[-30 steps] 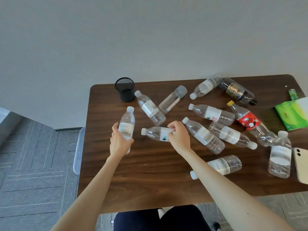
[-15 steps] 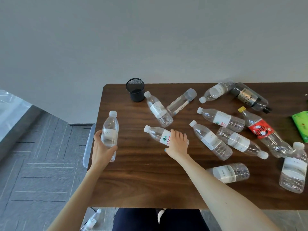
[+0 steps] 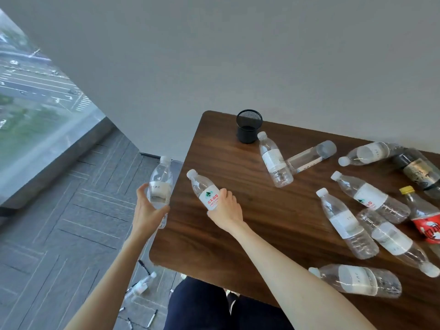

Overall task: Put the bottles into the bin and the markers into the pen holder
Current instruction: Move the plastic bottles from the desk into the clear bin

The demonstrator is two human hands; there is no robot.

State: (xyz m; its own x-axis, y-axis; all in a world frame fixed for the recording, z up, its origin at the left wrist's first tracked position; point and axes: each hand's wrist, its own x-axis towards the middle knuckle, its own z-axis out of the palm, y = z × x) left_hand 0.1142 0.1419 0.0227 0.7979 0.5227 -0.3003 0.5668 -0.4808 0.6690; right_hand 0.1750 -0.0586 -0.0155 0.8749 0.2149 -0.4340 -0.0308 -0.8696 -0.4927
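Beside table [image 3: 238, 236], left hand [image 3: 148, 211] grips clear bottle [image 3: 161, 184].

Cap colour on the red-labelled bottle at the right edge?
Yellow cap, clearest in the head view.

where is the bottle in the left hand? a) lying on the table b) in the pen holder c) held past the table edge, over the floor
c: the left hand grips the bottle beyond the table's left edge, with grey floor behind it.
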